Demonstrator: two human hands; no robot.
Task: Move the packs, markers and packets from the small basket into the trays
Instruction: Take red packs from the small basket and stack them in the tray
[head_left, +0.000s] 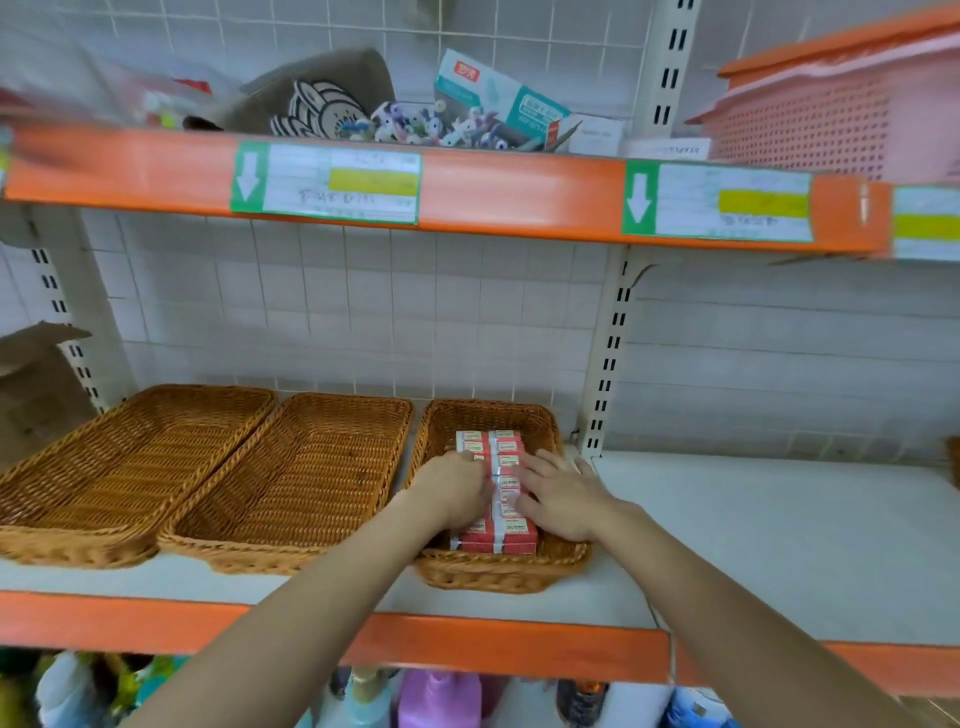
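Left hand (457, 488) reaches into the small basket (558, 558), fingers curled over the left edge of the red packs (500, 531); whether it truly grips them or only rests there cannot be told. Right hand (563, 496) lies on the right side of the same packs, fingers relaxed and slightly spread, flat against the tops.

Packs: small rectangular cardboard boxes, red with white labels, laid in two rows running front to back, filling the middle of the basket. Some appear bound with a pale band.

Small basket: woven wicker, honey-brown, rectangular with rounded corners and raised walls. It sits on the white shelf (779, 545), which has an orange front lip.

Two wicker trays (218, 483) sit to the left of the basket, same weave, wider and shallower, side by side with rims touching; nothing lies in them.

Upper shelf: orange edge with green-and-white price labels (327, 183); a pink perforated plastic basket (821, 119) at right.
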